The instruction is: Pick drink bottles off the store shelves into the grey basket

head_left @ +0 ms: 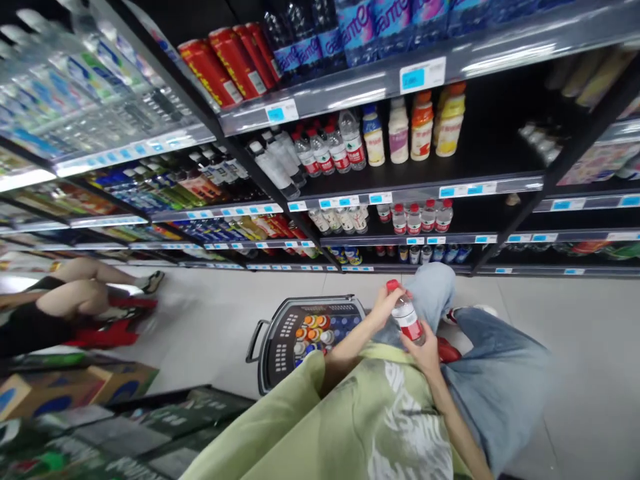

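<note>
Between my two hands, above my lap, is a small clear water bottle [407,319] with a red cap and a white and red label. My left hand [386,303] grips it close to the cap. Lower down, the fingers of my right hand [423,343] are wrapped round the bottle's base. It tilts, cap up and to the left. On the floor to my left stands a dark basket [280,347] with a handle, holding several bottles with orange, white and blue caps. Similar red-capped bottles [425,217] stand on a low shelf in front of me.
Shelves of drinks [350,193] run across the front, with milk-drink bottles [400,133] and red cans [220,70]. Another person's legs [75,293] show at far left, by a red seat [107,333]. Cardboard boxes [75,390] and dark green cartons [165,427] are stacked behind left.
</note>
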Demonstrator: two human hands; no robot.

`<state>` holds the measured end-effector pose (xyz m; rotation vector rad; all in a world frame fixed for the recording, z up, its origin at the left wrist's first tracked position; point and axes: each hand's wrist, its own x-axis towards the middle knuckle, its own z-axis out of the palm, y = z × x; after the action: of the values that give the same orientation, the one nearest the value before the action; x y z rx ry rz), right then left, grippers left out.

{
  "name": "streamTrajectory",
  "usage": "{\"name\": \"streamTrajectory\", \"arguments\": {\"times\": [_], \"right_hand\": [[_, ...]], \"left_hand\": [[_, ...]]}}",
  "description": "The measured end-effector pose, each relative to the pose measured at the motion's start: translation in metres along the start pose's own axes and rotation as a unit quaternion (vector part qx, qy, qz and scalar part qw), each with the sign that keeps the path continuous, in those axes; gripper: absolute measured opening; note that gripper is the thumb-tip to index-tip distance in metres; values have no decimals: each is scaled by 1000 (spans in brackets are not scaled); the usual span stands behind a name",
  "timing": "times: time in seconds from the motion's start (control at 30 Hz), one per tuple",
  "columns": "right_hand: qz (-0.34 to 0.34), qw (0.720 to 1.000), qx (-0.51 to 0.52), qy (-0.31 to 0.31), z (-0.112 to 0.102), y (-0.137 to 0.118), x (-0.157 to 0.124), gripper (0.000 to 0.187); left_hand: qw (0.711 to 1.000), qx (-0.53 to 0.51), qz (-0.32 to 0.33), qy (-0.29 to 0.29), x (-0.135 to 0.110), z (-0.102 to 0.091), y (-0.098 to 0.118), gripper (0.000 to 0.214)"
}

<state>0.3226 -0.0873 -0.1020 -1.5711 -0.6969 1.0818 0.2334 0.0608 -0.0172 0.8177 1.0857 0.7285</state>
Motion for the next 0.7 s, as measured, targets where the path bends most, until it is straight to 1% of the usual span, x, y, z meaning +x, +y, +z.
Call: {"name": "streamTrajectory", "arguments": {"times": [0.03,0.07,0.13,0.2,0.23,0.3,0.4,0.47,0.53,0.6,0.63,0.7], "right_hand": [[-29,998,-46,40,-2,2,0,65],[-53,993,-82,66,-4,4,1,66],[-77,987,-117,79,-10,9,5,66],[-82,987,-117,75,-14,11,11,63],[-83,987,-113,73,-15,12,13,62],[-86,989,-106,61,-16,13,16,60],[-87,992,-90,23,-15,11,15,60],[-62,996,-64,10,-14,8,13,59],[-16,999,-27,20,-14,5,12,57],[20,999,5,35,-15,3,13,54],[28,999,15,43,-16,3,13,53],[33,998,23,51,-18,3,13,52]], "left_hand": [[1000,11,17,13,-1,-6,-3,31],[999,21,24,31,-1,-13,-6,30],[996,30,2,80,-4,-30,-14,32],[992,22,-46,116,-10,-47,-23,40],[990,14,-64,123,-14,-54,-28,44],[990,-1,-78,118,-24,-66,-35,53],[994,0,-53,100,-36,-82,-36,56],[993,18,-22,116,-40,-97,-30,53],[986,38,5,164,-40,-119,-18,47],[969,83,20,234,-39,-148,-6,40],[954,123,25,271,-39,-163,-2,36],[913,229,34,337,-41,-194,3,31]]}}
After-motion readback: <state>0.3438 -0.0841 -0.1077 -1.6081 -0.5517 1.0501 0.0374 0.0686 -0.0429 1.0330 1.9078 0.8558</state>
